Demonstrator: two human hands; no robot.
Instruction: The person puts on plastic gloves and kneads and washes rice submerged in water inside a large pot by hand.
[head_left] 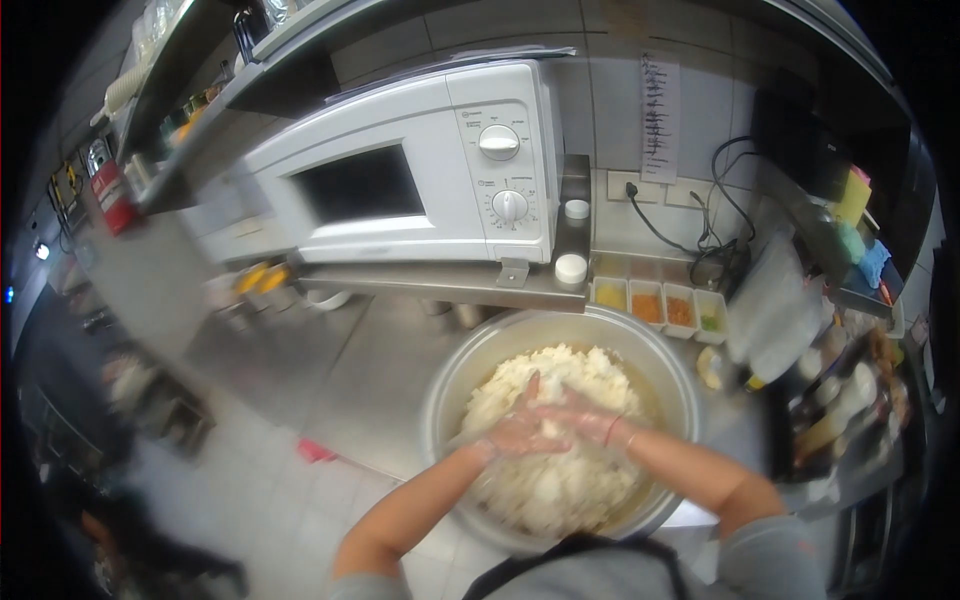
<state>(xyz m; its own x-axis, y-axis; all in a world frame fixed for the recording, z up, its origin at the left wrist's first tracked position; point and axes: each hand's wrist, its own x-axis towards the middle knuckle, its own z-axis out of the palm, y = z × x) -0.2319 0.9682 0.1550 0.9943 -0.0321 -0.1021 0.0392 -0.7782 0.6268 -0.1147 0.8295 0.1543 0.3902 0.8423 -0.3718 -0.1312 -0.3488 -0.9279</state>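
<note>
A large round metal bowl [438,385] holds a heap of pale, crumbly food [563,370] with some liquid round its edge. Both of my hands are in the bowl, close together over the middle of the heap, and they seem to wear clear thin gloves. My left hand [522,432] rests on the food with its fingers spread. My right hand [582,417] reaches in from the right, its fingers stretched towards the left one and spread, with a red band at the wrist.
A white microwave [450,160] stands on a metal shelf behind the bowl. Small containers of coloured ingredients [647,308] sit behind the bowl's right rim. Bags and utensils crowd the right. Metal counter [300,350] extends left. Part of a person [140,540] shows at lower left.
</note>
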